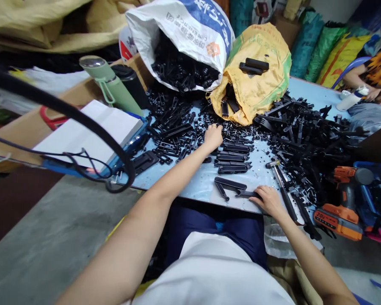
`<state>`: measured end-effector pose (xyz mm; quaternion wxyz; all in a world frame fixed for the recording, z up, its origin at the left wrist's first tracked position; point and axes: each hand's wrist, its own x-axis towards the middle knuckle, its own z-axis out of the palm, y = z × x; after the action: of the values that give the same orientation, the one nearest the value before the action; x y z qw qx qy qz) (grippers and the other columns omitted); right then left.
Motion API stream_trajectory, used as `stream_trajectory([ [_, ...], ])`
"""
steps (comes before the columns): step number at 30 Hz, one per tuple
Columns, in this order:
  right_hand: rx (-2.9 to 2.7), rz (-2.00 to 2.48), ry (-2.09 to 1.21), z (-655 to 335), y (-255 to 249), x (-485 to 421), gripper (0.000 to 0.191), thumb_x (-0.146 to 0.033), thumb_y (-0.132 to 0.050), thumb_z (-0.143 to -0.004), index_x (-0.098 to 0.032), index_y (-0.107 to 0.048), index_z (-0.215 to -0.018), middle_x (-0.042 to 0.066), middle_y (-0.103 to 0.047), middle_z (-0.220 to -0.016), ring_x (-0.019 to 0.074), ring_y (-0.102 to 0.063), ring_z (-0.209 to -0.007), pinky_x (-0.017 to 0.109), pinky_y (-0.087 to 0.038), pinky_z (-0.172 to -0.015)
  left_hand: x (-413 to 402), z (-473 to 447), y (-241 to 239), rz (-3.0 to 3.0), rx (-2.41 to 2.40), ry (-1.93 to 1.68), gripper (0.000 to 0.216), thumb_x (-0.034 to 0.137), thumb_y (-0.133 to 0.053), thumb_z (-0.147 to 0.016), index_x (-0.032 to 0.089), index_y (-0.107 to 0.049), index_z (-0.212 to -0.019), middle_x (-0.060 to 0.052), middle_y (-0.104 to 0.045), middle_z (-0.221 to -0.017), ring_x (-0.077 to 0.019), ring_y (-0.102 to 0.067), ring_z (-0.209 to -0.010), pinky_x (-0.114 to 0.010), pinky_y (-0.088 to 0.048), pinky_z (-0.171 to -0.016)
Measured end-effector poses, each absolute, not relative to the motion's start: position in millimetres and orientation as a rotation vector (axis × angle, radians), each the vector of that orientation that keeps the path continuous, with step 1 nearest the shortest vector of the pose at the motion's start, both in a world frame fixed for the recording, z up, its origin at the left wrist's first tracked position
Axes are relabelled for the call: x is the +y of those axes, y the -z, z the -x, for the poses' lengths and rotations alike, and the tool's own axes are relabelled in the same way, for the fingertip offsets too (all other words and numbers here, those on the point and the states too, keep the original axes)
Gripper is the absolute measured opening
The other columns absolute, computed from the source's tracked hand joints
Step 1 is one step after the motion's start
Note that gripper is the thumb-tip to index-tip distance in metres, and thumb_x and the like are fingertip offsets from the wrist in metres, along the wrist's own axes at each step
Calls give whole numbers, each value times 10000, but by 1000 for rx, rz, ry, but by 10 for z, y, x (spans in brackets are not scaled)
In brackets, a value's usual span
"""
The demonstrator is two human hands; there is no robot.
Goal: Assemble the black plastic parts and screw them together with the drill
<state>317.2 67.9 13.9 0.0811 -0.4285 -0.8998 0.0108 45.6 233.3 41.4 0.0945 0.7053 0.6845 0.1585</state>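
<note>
My left hand [213, 136] reaches out over the light blue table [203, 178] into a heap of small black plastic parts [174, 123], fingers curled down among them; what it grips is hidden. My right hand [268, 200] rests near the table's front edge, fingers pressed on a flat black plastic piece [246, 194]. A hinged black bracket [227, 185] lies just left of it. A short stack of long black strips [233, 159] sits between my two hands.
A white sack [190, 29] and a yellow sack [260, 67] spill black parts at the back. A larger black heap [307, 140] fills the right side. A hammer [281, 182], an orange drill [339, 207], a green bottle [111, 82] and a white notebook [92, 129] lie around. Another person's arm [358, 78] shows far right.
</note>
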Motion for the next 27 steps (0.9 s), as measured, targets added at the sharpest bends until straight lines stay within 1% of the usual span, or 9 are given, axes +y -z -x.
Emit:
stream_trajectory([
  [3,-2635,1289,-27,-3172,-204,802,369,-455,-369,-905,-182,-615,-934,87,-634,-880,182,-563,-796,291,-415,-699,2639,-369,-390,-2104,2085,-248,331,35,-368,-810,34,-595,-1051,-217,-563,-1105,-303,-474,-1091,-405,-405,-867],
  [5,-2596,1352,28,-3136,-301,1055,340,-393,-360,-919,-167,-609,-969,105,-635,-917,198,-558,-860,301,-415,-743,2678,-376,-362,-2149,2077,-212,350,4,-332,-808,12,-601,-1033,-231,-576,-1078,-305,-487,-1084,-416,-406,-867],
  [8,-2534,1678,180,-3025,-462,1604,283,-268,-365,-909,-140,-600,-1000,142,-627,-987,234,-537,-927,326,-398,-751,2660,-406,-365,-2166,2085,-213,371,-13,-302,-812,18,-595,-1039,-233,-574,-1093,-302,-514,-1063,-417,-424,-844],
  [11,-2509,2080,271,-2895,-574,2068,265,-107,-368,-852,-100,-608,-964,177,-631,-949,271,-539,-925,347,-373,-721,2612,-349,-402,-2146,2102,-345,331,1,-320,-829,35,-592,-1013,-217,-589,-1074,-289,-534,-1049,-407,-429,-852],
  [13,-2526,2168,250,-2855,-607,2203,268,-49,-367,-819,-85,-615,-915,178,-637,-886,265,-557,-885,342,-367,-715,2477,-248,-388,-2087,2101,-616,264,49,-359,-853,59,-590,-979,-190,-612,-1019,-263,-570,-987,-380,-445,-836],
  [16,-2501,2090,188,-2902,-593,2140,255,-92,-379,-838,-103,-597,-970,162,-619,-950,225,-575,-806,316,-380,-687,2007,-95,-254,-2028,1931,-1163,192,153,-407,-884,130,-583,-960,-102,-642,-925,-197,-608,-870,-319,-479,-783],
  [18,-2468,1912,58,-2968,-557,1983,229,-154,-417,-847,-135,-583,-1004,136,-599,-997,198,-577,-770,299,-404,-672,1570,-61,-126,-2021,1771,-1406,200,204,-402,-900,159,-579,-984,-66,-651,-910,-166,-617,-841,-293,-495,-762],
  [22,-2416,1495,-224,-3030,-509,1597,175,-263,-475,-846,-179,-591,-946,74,-604,-874,174,-572,-715,295,-458,-670,857,-190,62,-2013,1630,-1534,200,235,-413,-911,165,-593,-962,-50,-665,-846,-143,-635,-768,-267,-522,-708],
  [27,-2334,1311,-265,-2944,-591,1231,229,-332,-407,-893,-196,-587,-936,80,-609,-886,179,-586,-773,306,-487,-684,691,-307,125,-2262,1553,-1467,218,180,-384,-917,158,-589,-986,-64,-664,-833,-148,-639,-779,-260,-536,-693],
])
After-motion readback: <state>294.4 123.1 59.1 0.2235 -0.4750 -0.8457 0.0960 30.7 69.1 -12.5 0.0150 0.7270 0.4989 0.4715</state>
